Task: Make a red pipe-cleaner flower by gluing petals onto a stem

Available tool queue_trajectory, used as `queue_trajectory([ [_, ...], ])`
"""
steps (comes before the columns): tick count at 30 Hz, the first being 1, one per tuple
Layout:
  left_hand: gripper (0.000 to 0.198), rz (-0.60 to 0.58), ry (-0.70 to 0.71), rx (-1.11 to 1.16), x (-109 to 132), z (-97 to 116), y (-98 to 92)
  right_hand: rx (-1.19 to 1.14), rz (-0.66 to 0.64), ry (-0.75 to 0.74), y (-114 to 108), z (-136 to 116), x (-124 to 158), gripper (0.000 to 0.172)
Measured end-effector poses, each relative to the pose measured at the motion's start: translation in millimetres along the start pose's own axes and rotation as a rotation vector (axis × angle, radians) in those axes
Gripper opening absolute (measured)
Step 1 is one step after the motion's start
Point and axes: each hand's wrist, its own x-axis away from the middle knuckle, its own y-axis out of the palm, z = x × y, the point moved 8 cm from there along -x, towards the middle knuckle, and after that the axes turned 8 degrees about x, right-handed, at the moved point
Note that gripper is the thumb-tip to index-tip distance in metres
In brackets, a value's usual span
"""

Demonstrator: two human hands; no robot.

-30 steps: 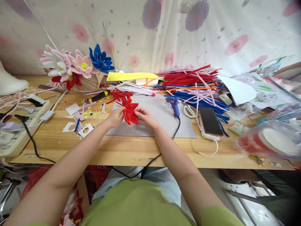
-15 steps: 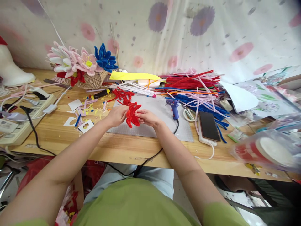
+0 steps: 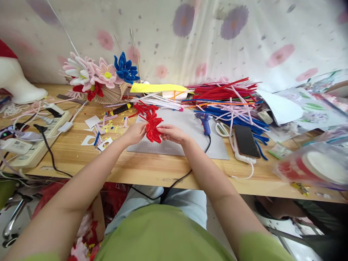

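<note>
Between my two hands, above the grey mat (image 3: 176,146), is a red pipe-cleaner flower (image 3: 153,127) with its petals spread. My left hand (image 3: 136,133) is closed on it from the left, and the fingertips are partly hidden behind the petals. My right hand (image 3: 172,133) pinches a petal at the flower's right side. More red pipe-cleaner pieces (image 3: 145,107) lie on the mat just behind the flower.
A blue glue gun (image 3: 205,123) lies on the mat's right side, near scissors (image 3: 221,129) and a phone (image 3: 246,142). Pipe cleaners (image 3: 225,92) pile up behind. Finished flowers (image 3: 106,74) stand at the back left, a power strip (image 3: 40,145) at left, a bagged cup (image 3: 312,165) at right.
The flower has turned so its petals face up toward me more openly. Both hands stay on it. The whole view has shifted slightly.
</note>
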Motion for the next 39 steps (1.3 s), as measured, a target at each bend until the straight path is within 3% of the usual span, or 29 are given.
queue_trajectory([
  [7,0.053,-0.046,0.053,0.203,4,2,1.2,0.093,0.034,-0.078,6,-16,6,0.029],
  [10,0.051,-0.034,0.061,0.114,5,8,-1.5,0.095,0.04,-0.058,7,-18,8,0.026],
  [16,0.042,0.107,0.118,-0.063,6,16,-9.5,-0.046,0.049,-0.016,8,-8,10,0.024],
  [24,0.046,0.145,0.069,0.026,5,3,-8.8,-0.18,0.166,-0.084,3,0,-3,0.041],
  [35,0.061,0.126,0.086,0.212,5,-4,-3.7,-0.128,0.03,-0.045,10,-3,2,0.039],
  [39,0.059,0.125,0.053,0.167,6,-7,-6.6,-0.028,0.103,-0.084,0,-11,5,0.035],
])
